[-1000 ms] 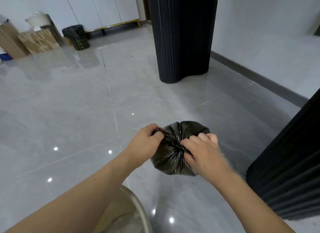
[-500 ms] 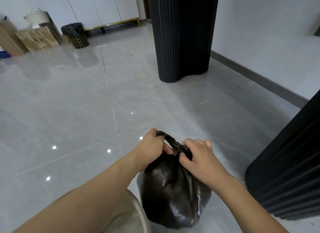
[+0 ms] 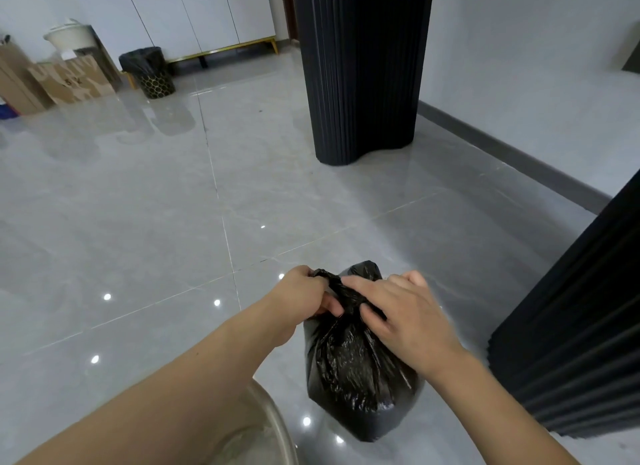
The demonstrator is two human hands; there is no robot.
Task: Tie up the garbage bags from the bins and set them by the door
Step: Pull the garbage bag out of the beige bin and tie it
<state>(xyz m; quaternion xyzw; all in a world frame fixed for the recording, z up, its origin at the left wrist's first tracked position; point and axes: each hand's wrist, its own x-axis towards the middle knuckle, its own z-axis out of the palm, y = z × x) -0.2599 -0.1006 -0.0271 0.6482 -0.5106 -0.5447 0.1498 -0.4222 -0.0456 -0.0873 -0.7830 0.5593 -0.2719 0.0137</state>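
A full black garbage bag (image 3: 353, 378) hangs above the grey tiled floor, low in the middle of the view. My left hand (image 3: 301, 296) pinches the gathered neck of the bag from the left. My right hand (image 3: 398, 312) grips the twisted top from the right, fingers curled over the plastic. A loose end of the bag sticks up between and behind the hands. Far back on the left stands a second bin (image 3: 149, 71) lined with a black bag.
The rim of a pale bin (image 3: 277, 426) shows under my left forearm. A black ribbed column (image 3: 360, 66) stands ahead and another ribbed black panel (image 3: 571, 343) is close on the right. Cardboard boxes (image 3: 65, 80) and a white cabinet (image 3: 207, 14) line the far wall.
The bag was bunched up between my hands, then dropped to hang below them. Both hands have stayed on the neck, and a loose end now sticks up behind them.
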